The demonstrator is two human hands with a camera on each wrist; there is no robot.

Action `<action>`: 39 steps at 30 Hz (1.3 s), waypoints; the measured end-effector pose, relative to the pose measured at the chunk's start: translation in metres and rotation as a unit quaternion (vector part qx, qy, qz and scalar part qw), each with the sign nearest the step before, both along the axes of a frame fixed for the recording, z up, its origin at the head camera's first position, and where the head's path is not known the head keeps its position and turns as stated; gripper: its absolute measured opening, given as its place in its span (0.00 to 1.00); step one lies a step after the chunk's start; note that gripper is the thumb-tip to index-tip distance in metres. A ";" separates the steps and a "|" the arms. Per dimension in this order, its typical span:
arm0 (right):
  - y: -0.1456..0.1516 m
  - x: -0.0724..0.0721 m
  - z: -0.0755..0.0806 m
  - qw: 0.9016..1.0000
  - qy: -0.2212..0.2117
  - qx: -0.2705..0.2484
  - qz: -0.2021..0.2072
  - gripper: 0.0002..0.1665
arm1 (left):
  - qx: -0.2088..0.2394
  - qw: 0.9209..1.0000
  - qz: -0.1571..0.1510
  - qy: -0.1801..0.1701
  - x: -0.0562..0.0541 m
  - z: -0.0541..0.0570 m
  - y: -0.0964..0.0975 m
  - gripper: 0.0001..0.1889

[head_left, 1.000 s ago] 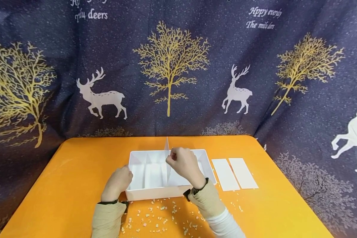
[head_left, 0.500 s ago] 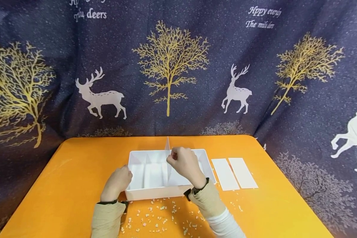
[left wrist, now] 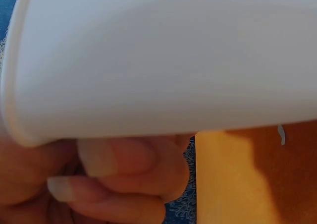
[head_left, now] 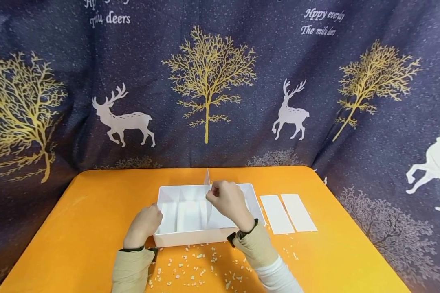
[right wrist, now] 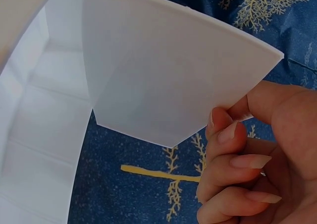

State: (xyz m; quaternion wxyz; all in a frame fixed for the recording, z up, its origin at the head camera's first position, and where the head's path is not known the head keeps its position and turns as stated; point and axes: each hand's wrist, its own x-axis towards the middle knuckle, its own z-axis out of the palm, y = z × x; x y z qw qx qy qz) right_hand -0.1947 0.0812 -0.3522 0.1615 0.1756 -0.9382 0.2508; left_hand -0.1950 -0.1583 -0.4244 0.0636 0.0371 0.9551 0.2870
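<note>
A white plastic box (head_left: pixel 190 237) lies on the orange table, its inside split by an upright partition (head_left: pixel 178 211) left of the middle. My left hand (head_left: pixel 144 224) holds the box's left wall at the rim; in the left wrist view its curled fingers (left wrist: pixel 133 159) lie against the wall's outer side. My right hand (head_left: pixel 227 203) is over the box's right half and pinches a thin white divider panel (right wrist: pixel 178 70) by one edge between thumb and forefinger. The panel (head_left: pixel 207 177) stands upright, reaching down into the box and rising above its back rim.
Two flat white panels (head_left: pixel 277 215) lie side by side on the table right of the box. Many small pale crumbs (head_left: pixel 183 268) are scattered in front of the box. Behind the table (head_left: pixel 106 195) hangs a dark blue cloth (head_left: pixel 238 154) with deer and trees.
The right hand and the divider panel have shifted very slightly to the right relative to the box. The left hand keeps its hold at the left wall.
</note>
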 end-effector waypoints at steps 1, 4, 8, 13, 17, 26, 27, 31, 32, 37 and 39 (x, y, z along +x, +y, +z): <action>0.000 0.000 0.000 1.000 0.000 0.000 0.000 0.15 | 0.001 1.000 0.001 0.000 0.000 0.000 0.000 0.19; 0.001 -0.001 0.000 1.000 0.001 0.000 0.000 0.15 | 0.001 1.000 0.003 0.003 0.001 0.001 0.000 0.19; 0.002 -0.001 -0.001 1.000 -0.002 -0.001 -0.002 0.15 | -0.002 1.000 0.002 0.007 0.001 0.001 0.000 0.19; 0.002 -0.002 -0.001 1.000 -0.006 0.000 -0.006 0.14 | -0.004 1.000 -0.004 0.014 0.001 0.001 -0.001 0.19; 0.003 -0.002 -0.001 1.000 -0.004 0.000 -0.006 0.15 | -0.005 1.000 -0.007 0.012 0.001 0.001 -0.002 0.19; 0.006 -0.001 -0.002 1.000 -0.006 -0.002 -0.004 0.15 | -0.010 1.000 -0.001 0.007 0.000 0.000 -0.001 0.20; 0.006 -0.001 -0.001 1.000 -0.006 -0.001 -0.005 0.15 | -0.011 1.000 -0.001 0.007 0.000 0.001 0.000 0.20; 0.008 -0.001 -0.001 1.000 -0.002 -0.003 -0.005 0.14 | -0.011 1.000 -0.003 0.008 0.000 0.002 0.000 0.20; 0.008 -0.001 0.000 1.000 -0.001 -0.004 -0.005 0.14 | -0.010 1.000 -0.003 0.009 0.000 0.002 0.000 0.20; 0.009 -0.001 -0.001 1.000 0.001 -0.003 -0.011 0.15 | -0.005 1.000 -0.005 0.011 0.001 0.002 0.000 0.20; 0.009 -0.001 -0.001 1.000 0.001 -0.002 -0.013 0.15 | -0.006 1.000 -0.005 0.011 0.001 0.002 0.000 0.20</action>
